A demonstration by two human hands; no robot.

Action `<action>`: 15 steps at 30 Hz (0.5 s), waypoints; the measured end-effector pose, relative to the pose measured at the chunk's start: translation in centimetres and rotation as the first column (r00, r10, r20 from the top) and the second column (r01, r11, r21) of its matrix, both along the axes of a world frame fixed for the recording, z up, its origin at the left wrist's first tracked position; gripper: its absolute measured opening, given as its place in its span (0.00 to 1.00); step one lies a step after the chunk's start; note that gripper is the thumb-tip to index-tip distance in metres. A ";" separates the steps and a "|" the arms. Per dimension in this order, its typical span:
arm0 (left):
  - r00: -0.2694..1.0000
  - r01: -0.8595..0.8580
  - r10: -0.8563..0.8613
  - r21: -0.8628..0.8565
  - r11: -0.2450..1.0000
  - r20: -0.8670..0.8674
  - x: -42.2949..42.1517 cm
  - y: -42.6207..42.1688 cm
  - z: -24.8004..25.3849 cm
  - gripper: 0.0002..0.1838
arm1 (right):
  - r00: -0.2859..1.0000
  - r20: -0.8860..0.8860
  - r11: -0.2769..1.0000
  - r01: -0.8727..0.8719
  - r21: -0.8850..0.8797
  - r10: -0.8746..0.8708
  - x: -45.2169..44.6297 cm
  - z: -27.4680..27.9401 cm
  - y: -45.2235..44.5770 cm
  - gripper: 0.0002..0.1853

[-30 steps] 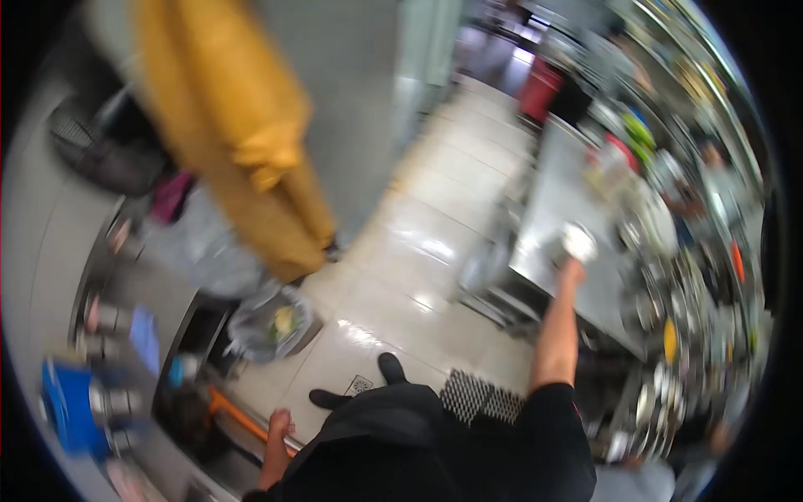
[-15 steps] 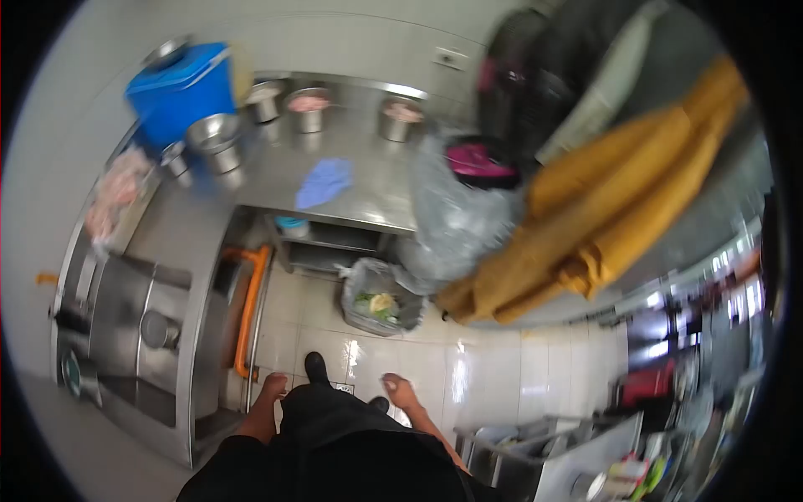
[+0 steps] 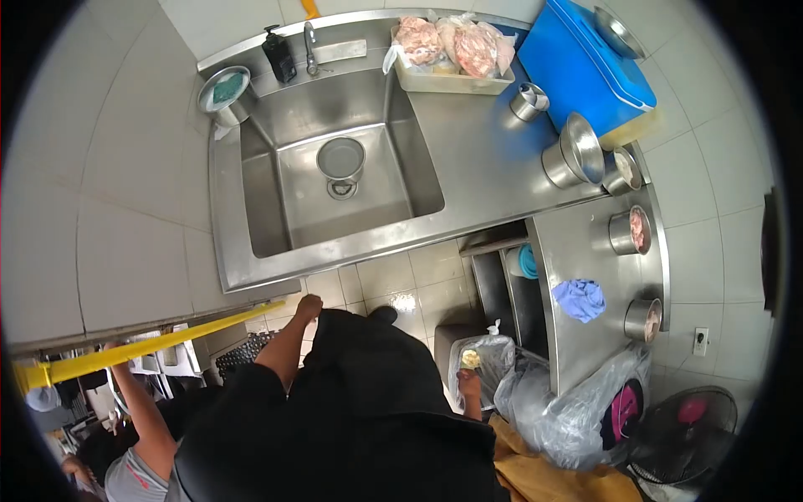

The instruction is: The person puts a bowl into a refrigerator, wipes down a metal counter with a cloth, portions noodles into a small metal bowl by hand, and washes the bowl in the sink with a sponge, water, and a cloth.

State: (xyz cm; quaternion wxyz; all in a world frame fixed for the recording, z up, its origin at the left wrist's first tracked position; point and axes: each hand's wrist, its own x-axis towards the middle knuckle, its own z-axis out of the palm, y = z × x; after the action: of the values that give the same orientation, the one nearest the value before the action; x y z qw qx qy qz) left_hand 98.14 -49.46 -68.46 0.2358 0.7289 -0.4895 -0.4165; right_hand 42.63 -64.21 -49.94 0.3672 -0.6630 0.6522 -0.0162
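Observation:
My left hand (image 3: 309,307) hangs at my side in front of the sink's edge. Its fingers are curled in, with nothing visible in them. On the other side, my right hand (image 3: 470,384) is low beside the lined waste bin (image 3: 499,358), fingers loosely curled and no object showing. The steel sink (image 3: 259,192) in front of me holds a grey metal pot (image 3: 340,157). Neither hand touches the counter.
A plastic tub (image 3: 456,82) of bagged raw meat stands right of the sink, near a blue cooler (image 3: 585,67). Several steel pots and a blue cloth (image 3: 579,299) sit on the counter. Another person's arm (image 3: 142,410) is at lower left, by a yellow strip (image 3: 150,341).
My view has swung left, so the sink now lies straight ahead and the side counter is on the right. My right hand now appears beside the bin; both hands stay low.

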 end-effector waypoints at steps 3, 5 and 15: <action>0.683 -0.554 0.709 0.506 0.661 -0.177 -3.6 -3.4 10.3 0.06 | 0.993 0.045 0.994 -0.110 -0.011 0.111 1.2 -0.6 -4.6 0.13; 0.647 -0.588 0.732 0.471 0.658 -0.215 -4.1 -2.5 9.2 0.12 | 0.989 0.131 0.988 -0.057 -0.141 0.075 3.6 0.1 -8.7 0.15; 0.883 0.194 0.182 0.689 0.698 -0.433 -2.6 -13.8 23.9 0.20 | 0.993 0.058 0.571 -0.012 -0.821 0.104 13.0 14.8 -38.7 0.20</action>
State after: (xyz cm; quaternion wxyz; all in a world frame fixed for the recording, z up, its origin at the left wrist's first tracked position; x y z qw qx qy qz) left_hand 95.53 -63.27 -44.57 0.0437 0.6370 -0.2189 -0.7378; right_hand 55.63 -102.92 -35.19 0.0519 -0.7768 0.5297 -0.3366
